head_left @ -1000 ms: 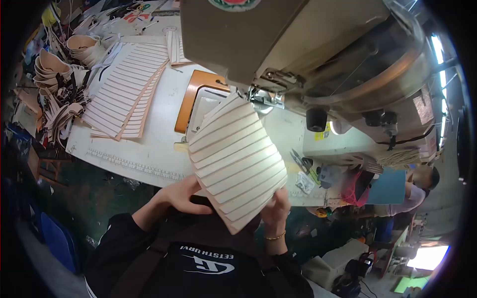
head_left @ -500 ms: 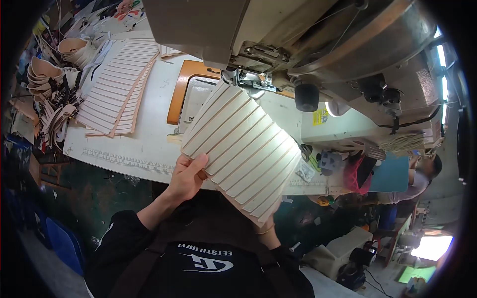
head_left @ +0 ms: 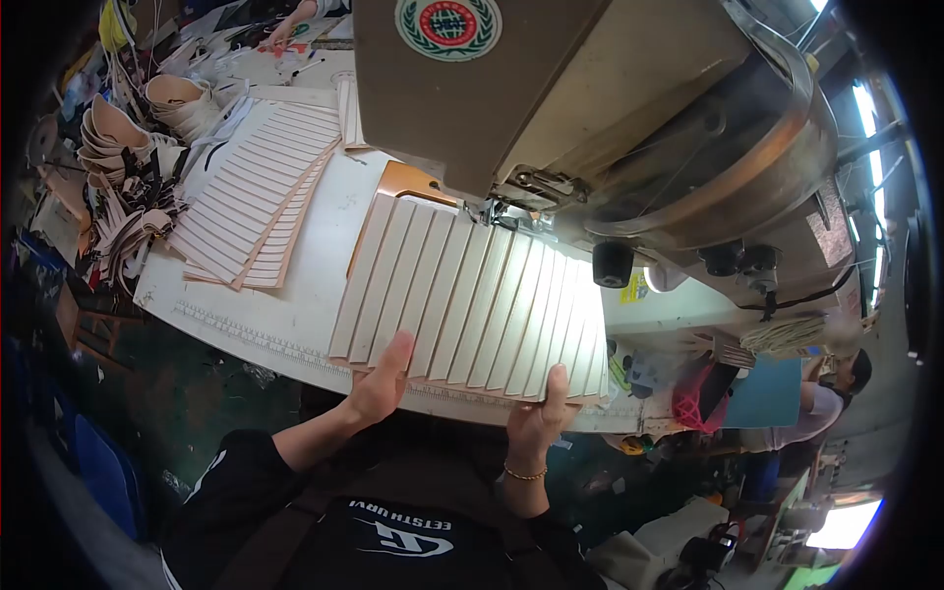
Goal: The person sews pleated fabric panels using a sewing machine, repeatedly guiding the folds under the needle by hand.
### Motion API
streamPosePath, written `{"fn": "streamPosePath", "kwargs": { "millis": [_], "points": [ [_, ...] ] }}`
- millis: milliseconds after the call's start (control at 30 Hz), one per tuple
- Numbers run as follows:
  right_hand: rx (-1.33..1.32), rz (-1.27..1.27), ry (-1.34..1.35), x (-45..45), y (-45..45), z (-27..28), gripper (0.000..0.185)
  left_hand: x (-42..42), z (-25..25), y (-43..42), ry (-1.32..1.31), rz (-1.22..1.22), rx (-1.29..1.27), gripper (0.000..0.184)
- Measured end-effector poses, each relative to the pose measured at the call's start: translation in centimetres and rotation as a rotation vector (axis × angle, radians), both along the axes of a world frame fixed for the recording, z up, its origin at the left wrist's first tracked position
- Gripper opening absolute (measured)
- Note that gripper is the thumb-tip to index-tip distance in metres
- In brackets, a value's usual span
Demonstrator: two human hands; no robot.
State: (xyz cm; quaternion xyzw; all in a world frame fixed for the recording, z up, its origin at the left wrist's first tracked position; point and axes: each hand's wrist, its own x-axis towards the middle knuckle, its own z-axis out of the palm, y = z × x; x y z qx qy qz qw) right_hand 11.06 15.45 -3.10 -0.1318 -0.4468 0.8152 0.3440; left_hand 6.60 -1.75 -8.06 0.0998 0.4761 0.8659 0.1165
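A cream panel with parallel overlapping strips lies spread before the sewing machine. Its far edge reaches the presser foot; whether it sits under the foot I cannot tell. My left hand pinches the near edge at left, thumb on top and fingers beneath. Toward the right end of that edge, my right hand grips the panel in the same way, with a thin bracelet on its wrist. The fingers under the panel are mostly hidden.
A stack of similar striped panels lies on the white table at left, beside curled pieces. Pink basket and blue board stand at right, near a seated person. Another person's hand shows at the far back.
The panel has turned from a slant to nearly square with the machine. My right hand, mostly hidden behind it before, now shows with its thumb on top. The view has shifted slightly.
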Motion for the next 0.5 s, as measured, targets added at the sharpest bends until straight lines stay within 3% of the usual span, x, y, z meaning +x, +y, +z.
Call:
{"fn": "streamPosePath", "kwargs": {
  "millis": [133, 300, 500],
  "points": [
    [0.158, -0.056, -0.046, -0.4, 0.8, 1.5, 0.035, -0.2, 5.4, 0.9, -0.040, 0.109, 0.010, 0.030],
    [0.164, -0.039, -0.096, -0.1, 0.6, 2.9, 0.033, 0.6, 5.0, 0.1, 0.067, 0.127, -0.282, 0.028],
    [0.126, 0.010, -0.103, 0.2, 1.7, 2.6, 0.040, 0.0, 7.3, 0.5, 0.143, 0.148, -0.222, 0.024]
  ]
}}
